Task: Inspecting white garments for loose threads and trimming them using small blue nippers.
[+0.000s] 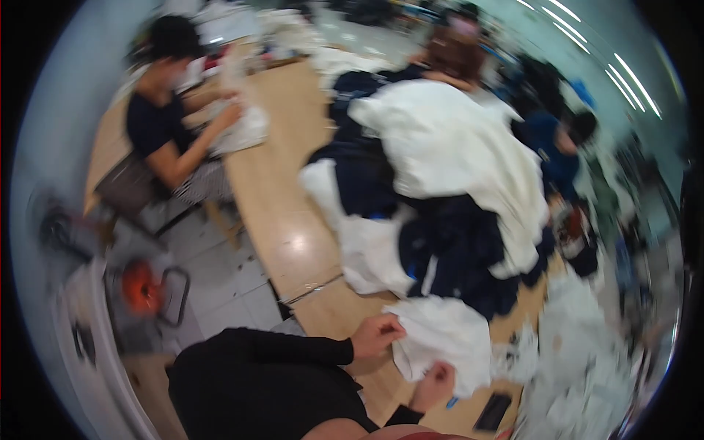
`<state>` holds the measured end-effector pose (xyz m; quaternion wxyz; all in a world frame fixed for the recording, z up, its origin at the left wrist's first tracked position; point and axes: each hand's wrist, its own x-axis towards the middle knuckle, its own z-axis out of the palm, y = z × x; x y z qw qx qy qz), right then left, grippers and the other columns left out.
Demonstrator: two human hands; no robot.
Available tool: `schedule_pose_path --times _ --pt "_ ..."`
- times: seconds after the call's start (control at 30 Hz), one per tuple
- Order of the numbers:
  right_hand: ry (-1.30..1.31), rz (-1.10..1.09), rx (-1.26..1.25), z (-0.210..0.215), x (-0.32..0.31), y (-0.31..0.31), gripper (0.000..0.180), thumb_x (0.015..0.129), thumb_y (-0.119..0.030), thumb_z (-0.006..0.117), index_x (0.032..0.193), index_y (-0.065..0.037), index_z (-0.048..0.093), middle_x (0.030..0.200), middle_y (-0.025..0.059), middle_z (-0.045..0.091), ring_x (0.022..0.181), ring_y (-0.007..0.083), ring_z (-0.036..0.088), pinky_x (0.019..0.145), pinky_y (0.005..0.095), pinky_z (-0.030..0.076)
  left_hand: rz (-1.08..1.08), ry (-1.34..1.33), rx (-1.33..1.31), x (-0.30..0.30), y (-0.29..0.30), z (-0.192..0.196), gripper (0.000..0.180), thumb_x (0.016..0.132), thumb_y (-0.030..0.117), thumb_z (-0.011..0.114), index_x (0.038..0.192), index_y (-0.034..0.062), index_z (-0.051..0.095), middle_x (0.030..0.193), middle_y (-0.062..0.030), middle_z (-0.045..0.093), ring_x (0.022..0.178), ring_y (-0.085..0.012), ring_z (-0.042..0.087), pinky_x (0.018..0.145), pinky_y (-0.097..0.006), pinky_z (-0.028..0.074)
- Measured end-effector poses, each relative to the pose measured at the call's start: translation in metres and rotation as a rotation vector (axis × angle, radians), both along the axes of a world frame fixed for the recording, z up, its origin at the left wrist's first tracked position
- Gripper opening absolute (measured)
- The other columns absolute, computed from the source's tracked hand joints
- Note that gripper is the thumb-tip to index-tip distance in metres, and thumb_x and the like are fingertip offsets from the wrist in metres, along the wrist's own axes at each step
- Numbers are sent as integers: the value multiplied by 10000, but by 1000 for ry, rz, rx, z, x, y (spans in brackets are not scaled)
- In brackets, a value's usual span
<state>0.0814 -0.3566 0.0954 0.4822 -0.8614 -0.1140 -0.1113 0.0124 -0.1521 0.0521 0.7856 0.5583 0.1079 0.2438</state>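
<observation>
A piece of white fabric, perhaps part of a garment, lies on the light wooden table in front of me. My left hand pinches its left edge between thumb and fingers. At its near edge my right hand is closed, with curled fingertips against the fabric. Motion blur and the small size hide whether a fine tool or thread is between the fingers. A small blue object sits just beside my right hand.
A big heap of white and navy garments covers the table beyond. A dark phone lies near right, beside piled white fabric. Leftward, a seated co-worker handles white cloth; an orange fan stands on the floor.
</observation>
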Motion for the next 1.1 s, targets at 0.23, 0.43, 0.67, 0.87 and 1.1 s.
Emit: schedule_pose_path --times 0.23,0.43,0.67,0.87,1.1 --pt "24 -542 -537 -133 31 -165 530 1008 -374 731 1441 -72 687 1477 244 655 1332 454 630 1124 546 502 -25 93 146 3 10 9 137 1034 131 746 1039 42 643 969 -41 701 953 -108 644 872 -314 526" --pt "57 -466 -581 -115 44 -134 440 1044 -302 650 1392 -39 695 1360 245 706 1193 431 690 994 517 558 34 102 -84 -5 23 10 100 1093 123 693 1079 57 620 1065 -22 679 984 -90 632 899 -266 539" --pt "120 -516 -758 -105 20 -138 392 1061 -235 566 1296 55 683 1237 324 717 1054 487 716 843 551 589 -150 24 -215 10 26 4 106 1082 98 706 1051 46 618 1058 -5 662 1006 -85 640 902 -265 542" --pt "-43 -531 -730 -142 -36 -201 338 969 -20 625 1293 68 661 1135 310 742 1049 539 698 890 555 573 -209 76 -259 4 11 14 82 1072 66 711 1070 66 629 1107 0 645 1056 -86 638 962 -263 539" --pt "-17 -557 -253 -71 -55 -158 332 1048 -109 605 1310 78 685 1183 240 734 1067 352 712 898 424 594 -245 209 -744 -1 11 29 102 1073 118 716 1089 125 615 1069 11 658 978 -80 650 862 -255 562"
